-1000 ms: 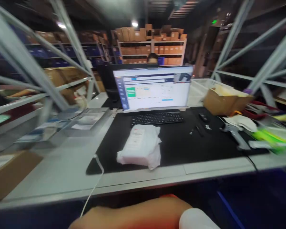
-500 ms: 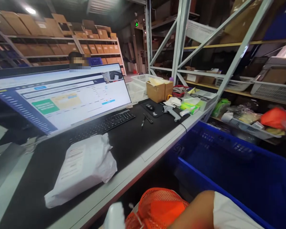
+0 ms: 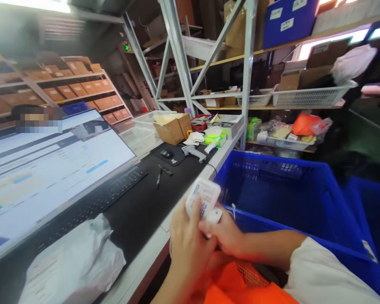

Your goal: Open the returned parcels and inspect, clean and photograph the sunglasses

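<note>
A small white, round-cornered object with blue and grey print (image 3: 209, 191) is held up in front of me, its exact kind unclear. My left hand (image 3: 188, 226) is closed around its left side, with a finger lying over the printed face. My right hand (image 3: 226, 232) grips the lower right side, near a white tab with a small dark hole (image 3: 215, 215). The hands touch each other, above something orange with mesh (image 3: 237, 283). On the desk to the left lies a white wrapped parcel (image 3: 72, 261).
Along the black desk mat (image 3: 139, 207) are a monitor (image 3: 60, 169), keyboard (image 3: 114, 194), mouse (image 3: 165, 153), pens (image 3: 160, 176) and a grey scanner (image 3: 193, 153). A large blue crate (image 3: 281, 202) stands at right. Metal racking (image 3: 249, 71) rises behind; a person (image 3: 38, 118) is beyond the monitor.
My view has turned right. The white object has come up from the bottom edge, and both hands now show around it. The parcel sits further left in view.
</note>
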A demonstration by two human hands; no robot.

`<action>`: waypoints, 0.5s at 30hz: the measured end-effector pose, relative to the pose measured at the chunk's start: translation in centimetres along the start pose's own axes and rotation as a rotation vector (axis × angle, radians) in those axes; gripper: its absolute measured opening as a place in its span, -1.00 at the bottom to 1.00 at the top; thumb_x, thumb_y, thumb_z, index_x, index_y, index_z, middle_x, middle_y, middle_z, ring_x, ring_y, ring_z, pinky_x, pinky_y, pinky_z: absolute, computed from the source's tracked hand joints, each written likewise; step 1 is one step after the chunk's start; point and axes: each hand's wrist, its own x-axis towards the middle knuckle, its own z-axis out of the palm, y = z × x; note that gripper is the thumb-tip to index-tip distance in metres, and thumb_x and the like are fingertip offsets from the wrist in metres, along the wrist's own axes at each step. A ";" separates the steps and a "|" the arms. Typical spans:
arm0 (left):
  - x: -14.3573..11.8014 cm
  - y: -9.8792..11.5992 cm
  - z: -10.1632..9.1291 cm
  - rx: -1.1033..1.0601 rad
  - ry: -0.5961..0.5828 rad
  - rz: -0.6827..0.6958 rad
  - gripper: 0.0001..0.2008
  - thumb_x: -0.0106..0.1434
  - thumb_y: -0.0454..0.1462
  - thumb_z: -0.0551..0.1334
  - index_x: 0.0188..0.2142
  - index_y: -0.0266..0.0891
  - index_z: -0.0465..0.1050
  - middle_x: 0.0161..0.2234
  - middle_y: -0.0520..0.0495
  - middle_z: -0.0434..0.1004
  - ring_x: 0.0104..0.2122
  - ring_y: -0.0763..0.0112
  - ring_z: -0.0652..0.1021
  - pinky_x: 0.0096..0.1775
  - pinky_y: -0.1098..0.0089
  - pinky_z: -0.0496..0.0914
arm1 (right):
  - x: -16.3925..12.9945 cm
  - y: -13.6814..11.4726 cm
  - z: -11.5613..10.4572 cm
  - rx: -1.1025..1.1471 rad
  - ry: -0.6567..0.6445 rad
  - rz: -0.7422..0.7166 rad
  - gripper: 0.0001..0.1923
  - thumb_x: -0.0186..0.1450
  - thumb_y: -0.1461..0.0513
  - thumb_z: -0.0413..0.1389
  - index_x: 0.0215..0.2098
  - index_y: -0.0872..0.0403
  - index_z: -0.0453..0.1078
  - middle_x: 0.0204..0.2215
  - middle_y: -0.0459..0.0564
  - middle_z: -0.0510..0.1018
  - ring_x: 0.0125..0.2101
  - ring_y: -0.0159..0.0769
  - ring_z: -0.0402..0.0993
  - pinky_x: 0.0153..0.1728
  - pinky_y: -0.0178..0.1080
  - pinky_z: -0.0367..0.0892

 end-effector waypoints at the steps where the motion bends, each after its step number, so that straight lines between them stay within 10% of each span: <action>1: 1.5 0.5 0.4 -0.057 -0.044 0.035 -0.13 0.14 -0.28 0.35 0.37 -0.17 0.00 0.31 -0.40 0.09 0.23 -0.18 0.28 0.15 -0.19 0.31 | 0.9 -1.0 -0.7 0.042 0.053 -0.028 -0.43 -0.06 0.26 0.45 -0.09 0.03 0.45 -0.27 -0.09 0.67 -0.35 -0.31 0.56 -0.32 -0.29 0.46; 9: 10.6 2.2 5.4 -0.673 -0.443 0.169 0.02 0.17 -0.16 0.39 0.44 -0.25 -0.19 0.41 -0.42 -0.05 0.39 -0.07 0.13 0.32 -0.10 0.15 | 5.7 -6.9 -8.3 0.153 0.330 -0.340 -0.55 -0.14 0.33 0.40 -0.25 0.08 0.51 -0.31 -0.03 0.70 -0.36 -0.21 0.63 -0.22 -0.16 0.54; 15: 7.9 -1.4 5.4 -0.567 -0.255 0.021 -0.15 0.32 -0.16 0.27 0.44 -0.09 -0.19 0.45 -0.28 -0.11 0.44 -0.03 -0.01 0.35 -0.19 0.05 | 8.7 -6.4 -16.7 0.113 0.718 -0.412 -0.52 -0.23 0.33 0.40 -0.28 0.12 0.51 -0.33 -0.01 0.68 -0.38 -0.23 0.63 -0.42 -0.32 0.52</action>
